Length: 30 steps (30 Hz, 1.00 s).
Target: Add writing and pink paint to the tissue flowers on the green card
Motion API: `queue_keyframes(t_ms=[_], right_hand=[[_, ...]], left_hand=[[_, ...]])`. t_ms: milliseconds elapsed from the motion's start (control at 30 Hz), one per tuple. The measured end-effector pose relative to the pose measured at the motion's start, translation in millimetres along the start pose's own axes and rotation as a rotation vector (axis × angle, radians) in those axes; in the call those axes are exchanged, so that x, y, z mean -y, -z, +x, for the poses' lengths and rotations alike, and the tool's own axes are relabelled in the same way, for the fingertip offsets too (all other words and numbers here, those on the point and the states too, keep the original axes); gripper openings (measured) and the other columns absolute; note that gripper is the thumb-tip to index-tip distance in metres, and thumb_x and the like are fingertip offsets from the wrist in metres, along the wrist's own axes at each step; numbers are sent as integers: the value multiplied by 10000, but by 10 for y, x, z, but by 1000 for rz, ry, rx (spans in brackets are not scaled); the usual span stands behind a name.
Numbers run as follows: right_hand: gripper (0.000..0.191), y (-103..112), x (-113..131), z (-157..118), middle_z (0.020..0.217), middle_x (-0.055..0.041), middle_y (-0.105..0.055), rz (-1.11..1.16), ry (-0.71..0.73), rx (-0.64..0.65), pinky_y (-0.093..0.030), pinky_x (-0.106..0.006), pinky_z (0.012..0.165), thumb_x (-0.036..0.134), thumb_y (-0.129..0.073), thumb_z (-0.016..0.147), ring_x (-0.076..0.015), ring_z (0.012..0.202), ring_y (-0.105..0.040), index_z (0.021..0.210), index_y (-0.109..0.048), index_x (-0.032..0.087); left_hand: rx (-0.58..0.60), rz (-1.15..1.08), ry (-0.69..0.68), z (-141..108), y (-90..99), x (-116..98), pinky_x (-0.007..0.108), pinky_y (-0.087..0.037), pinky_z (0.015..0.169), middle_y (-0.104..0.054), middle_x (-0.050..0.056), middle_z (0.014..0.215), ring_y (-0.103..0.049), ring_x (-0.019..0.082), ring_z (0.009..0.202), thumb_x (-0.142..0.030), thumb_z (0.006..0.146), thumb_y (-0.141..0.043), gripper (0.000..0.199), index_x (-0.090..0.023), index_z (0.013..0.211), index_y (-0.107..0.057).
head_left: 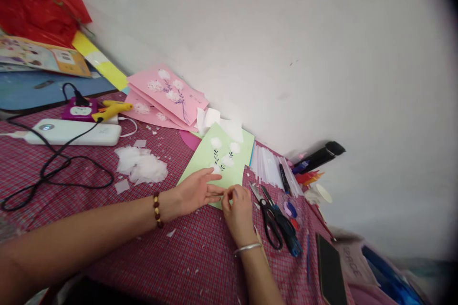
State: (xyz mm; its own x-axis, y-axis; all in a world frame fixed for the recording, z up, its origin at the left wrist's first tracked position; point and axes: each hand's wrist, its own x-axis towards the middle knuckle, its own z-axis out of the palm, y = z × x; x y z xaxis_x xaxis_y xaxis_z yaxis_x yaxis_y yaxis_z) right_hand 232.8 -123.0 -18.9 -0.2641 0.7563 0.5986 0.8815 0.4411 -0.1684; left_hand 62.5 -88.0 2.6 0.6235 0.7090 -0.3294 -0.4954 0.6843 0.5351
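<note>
A person's two bare hands meet over a table covered with a red checked tablecloth (193, 252). A pale green card (202, 159) lies in the middle of the table, between the hands and the wall (286, 57) on the far side. It carries fluffy white flowers (228, 160) with dark leafy stems.

The left hand (196, 191) reaches in from the left, palm turned up, its fingers apart and loosely extended over the card's near part. A brown and gold beaded bracelet (156, 209) circles the wrist. The right hand (238, 209), with a silver bangle (248, 249) on its wrist, is close against the left fingertips. Its thumb and fingers are drawn together; whether something small is pinched between them, I cannot tell.

Left of the card is a loose pile of thin white sheets (141, 166). Farther left are a white power bank (77, 133), a yellow glue gun (112, 110) and a looped black cord (46, 180). Beyond the card, to the far left, pink cards (189, 102) bear similar white flowers. Just right of the right hand lie black-handled scissors (269, 217), with a row of whitish sticks (265, 167) farther back, a black marker (285, 178) on it. At the near right is a dark, flat rectangular object (329, 267).
</note>
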Motion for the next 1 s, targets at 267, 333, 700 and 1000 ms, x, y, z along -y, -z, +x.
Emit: queue_keyframes(t_ms=[267,333,700,1000], right_hand=[[136,129,-24,10,842,-41,-607,504,-270,-269,-488,-343,761,162,-518,872,-184,814,-593,749,-489,212],[131,159,-77,5,814,-32,-602,667,-436,-313,-503,-322,718,221,-576,855,-175,770,-601,745,-506,207],[164,200,-3,-8,666,34,-516,843,-590,-167,-432,-244,532,350,-523,903,-124,549,-515,908,-575,194],[158,61,179,-56,712,10,-590,562,-382,-82,-459,-264,573,244,-503,898,-144,582,-550,1005,-608,193]], left_hand=[[-261,14,-467,-21,-44,-418,259,-482,717,-692,36,770,-624,124,686,-122,735,-700,91,-147,803,-645],[-310,99,-658,-48,-48,-545,213,-458,642,-645,-17,675,-571,81,602,-48,671,-733,156,-148,756,-650],[-138,296,-522,-144,-43,-406,281,-500,634,-731,72,716,-638,141,589,-305,835,-649,190,-128,886,-696],[107,144,-135,-42,38,-112,424,-392,983,-724,168,1077,-659,255,1016,-539,938,-442,501,-131,1177,-607]])
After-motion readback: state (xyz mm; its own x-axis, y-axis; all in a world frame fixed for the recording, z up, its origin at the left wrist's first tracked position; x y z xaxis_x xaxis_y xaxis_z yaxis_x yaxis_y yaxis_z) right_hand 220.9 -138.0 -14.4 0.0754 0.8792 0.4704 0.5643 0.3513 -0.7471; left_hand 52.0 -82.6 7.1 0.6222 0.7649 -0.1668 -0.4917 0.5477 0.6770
